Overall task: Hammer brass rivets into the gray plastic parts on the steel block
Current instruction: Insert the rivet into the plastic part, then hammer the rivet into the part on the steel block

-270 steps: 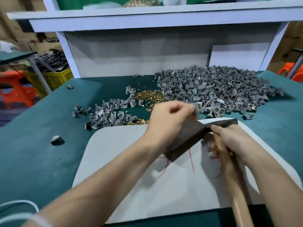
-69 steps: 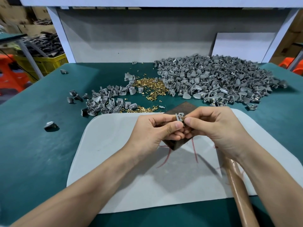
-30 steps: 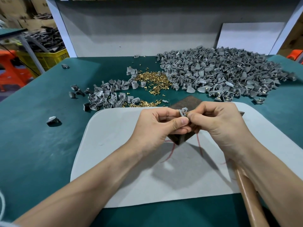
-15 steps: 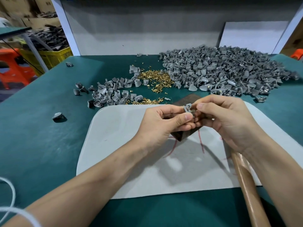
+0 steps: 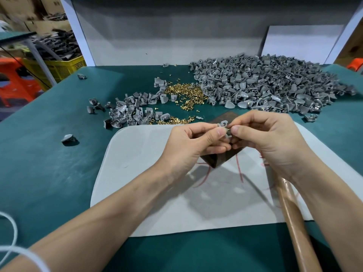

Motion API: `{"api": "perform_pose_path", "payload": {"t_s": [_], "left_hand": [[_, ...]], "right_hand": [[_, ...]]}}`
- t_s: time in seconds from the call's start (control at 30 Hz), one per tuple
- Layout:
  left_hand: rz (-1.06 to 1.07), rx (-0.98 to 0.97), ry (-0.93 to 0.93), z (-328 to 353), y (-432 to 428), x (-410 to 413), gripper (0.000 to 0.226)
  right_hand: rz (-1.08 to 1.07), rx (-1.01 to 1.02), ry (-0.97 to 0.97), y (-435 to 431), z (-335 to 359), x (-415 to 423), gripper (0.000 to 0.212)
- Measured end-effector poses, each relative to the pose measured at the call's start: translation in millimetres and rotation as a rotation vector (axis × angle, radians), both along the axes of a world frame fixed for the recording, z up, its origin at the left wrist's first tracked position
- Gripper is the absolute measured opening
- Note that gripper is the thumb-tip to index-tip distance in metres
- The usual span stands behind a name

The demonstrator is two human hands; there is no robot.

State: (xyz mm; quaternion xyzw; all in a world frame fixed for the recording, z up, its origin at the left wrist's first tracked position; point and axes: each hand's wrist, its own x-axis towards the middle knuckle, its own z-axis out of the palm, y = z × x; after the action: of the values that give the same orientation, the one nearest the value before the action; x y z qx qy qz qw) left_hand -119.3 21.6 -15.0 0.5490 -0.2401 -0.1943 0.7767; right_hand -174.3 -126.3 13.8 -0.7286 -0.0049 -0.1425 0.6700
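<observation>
My left hand [image 5: 193,142] pinches a small gray plastic part [image 5: 223,124] between thumb and fingers, just above the dark steel block [image 5: 215,161]. My right hand [image 5: 263,140] meets it from the right, fingertips on a brass rivet [image 5: 228,130] at the part. Both hands hide most of the block, which sits on a pale gray mat [image 5: 153,173]. A hammer's wooden handle [image 5: 294,222] lies under my right forearm; its head is hidden.
A big heap of gray parts [image 5: 271,85] lies at the back right, a smaller heap [image 5: 133,112] at the back left, loose brass rivets [image 5: 184,93] between them. Stray single parts [image 5: 67,137] rest on the green table. A white cord [image 5: 11,232] hangs at the lower left.
Both hands stay together over the block, fingers shifting slightly on the part and rivet. The hammer, swung nine seconds ago, now lies on the mat.
</observation>
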Motion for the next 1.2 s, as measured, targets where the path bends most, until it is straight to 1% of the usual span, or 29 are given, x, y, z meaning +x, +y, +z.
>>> {"api": "perform_pose_path", "payload": {"t_s": [0.07,0.13,0.17,0.2,0.23,0.27,0.3,0.33,0.37,0.4,0.47,0.5,0.53,0.57,0.63,0.67,0.73,0.77,0.83,0.93,1.0,1.1,1.2], "left_hand": [[0.015,-0.003,-0.026,1.3,0.9,1.2,0.019],[0.045,0.006,-0.08,2.0,2.2,2.4,0.012],[0.066,0.011,-0.116,2.2,3.3,3.2,0.007],[0.093,0.019,-0.158,1.5,4.9,5.0,0.007],[0.118,0.029,-0.197,1.2,6.2,7.6,0.01],[0.151,0.048,-0.233,0.3,7.5,10.1,0.011],[0.19,0.073,-0.274,-0.2,8.4,12.3,0.011],[0.223,0.102,-0.316,-1.0,8.4,13.3,0.012],[0.245,0.129,-0.348,-2.3,7.5,13.1,0.013],[0.258,0.149,-0.36,-4.0,6.3,12.9,0.015],[0.312,0.226,-0.385,-10.5,3.8,13.7,0.02],[0.345,0.291,-0.41,-13.3,3.1,15.2,0.02],[0.361,0.348,-0.423,-15.7,3.3,17.7,0.02],[0.358,0.375,-0.412,-17.1,3.7,20.3,0.02],[0.336,0.376,-0.375,-19.3,4.8,24.1,0.021],[0.334,0.378,-0.374,-19.4,4.7,24.5,0.022],[0.334,0.381,-0.382,-18.9,3.5,24.4,0.023],[0.34,0.378,-0.382,-19.0,2.9,24.7,0.022],[0.351,0.368,-0.376,-20.8,2.2,25.5,0.022],[0.362,0.367,-0.364,-22.1,1.6,26.5,0.023],[0.356,0.379,-0.363,-21.9,1.8,27.1,0.024],[0.36,0.433,-0.424,-19.8,1.7,29.0,0.021],[0.349,0.438,-0.419,-20.0,1.2,28.2,0.015]], "right_hand": [[-0.014,-0.056,-0.031,1.1,-0.2,-0.7,0.016],[-0.057,-0.088,-0.066,-1.0,2.2,-1.6,0.014],[-0.14,-0.137,-0.087,-5.9,2.0,-1.2,0.013],[-0.276,-0.241,-0.095,-14.8,1.5,0.3,0.013],[-0.444,-0.415,-0.051,-27.2,1.2,1.7,0.013],[-0.579,-0.624,0.077,-40.2,-0.3,2.1,0.018],[-0.629,-0.779,0.267,-51.4,-1.8,1.8,0.026],[-0.606,-0.851,0.474,-56.3,-3.7,1.1,0.034],[-0.554,-0.872,0.63,-56.7,-6.7,0.9,0.038],[-0.526,-0.888,0.708,-55.4,-10.2,1.5,0.04],[-0.558,-0.937,0.726,-53.1,-15.5,5.6,0.034],[-0.579,-0.925,0.712,-51.9,-14.9,5.8,0.03],[-0.587,-0.84,0.691,-52.3,-13.0,4.7,0.025],[-0.571,-0.677,0.673,-53.6,-9.1,0.6,0.022],[-0.474,-0.294,0.652,-58.9,2.0,-12.7,0.021],[-0.442,-0.169,0.615,-61.6,7.1,-18.6,0.018],[-0.446,-0.067,0.531,-61.5,23.0,-27.3,0.008],[-0.444,-0.059,0.508,-58.3,32.6,-29.7,0.009],[-0.385,-0.113,0.498,-45.0,49.8,-33.0,0.016],[-0.198,-0.273,0.515,-12.7,65.6,-29.8,0.022],[-0.122,-0.379,0.532,10.0,66.1,-23.4,0.024],[-0.173,-0.551,0.529,29.1,57.7,-11.0,0.021],[-0.257,-0.704,0.488,35.9,51.7,-6.0,0.014]]}}
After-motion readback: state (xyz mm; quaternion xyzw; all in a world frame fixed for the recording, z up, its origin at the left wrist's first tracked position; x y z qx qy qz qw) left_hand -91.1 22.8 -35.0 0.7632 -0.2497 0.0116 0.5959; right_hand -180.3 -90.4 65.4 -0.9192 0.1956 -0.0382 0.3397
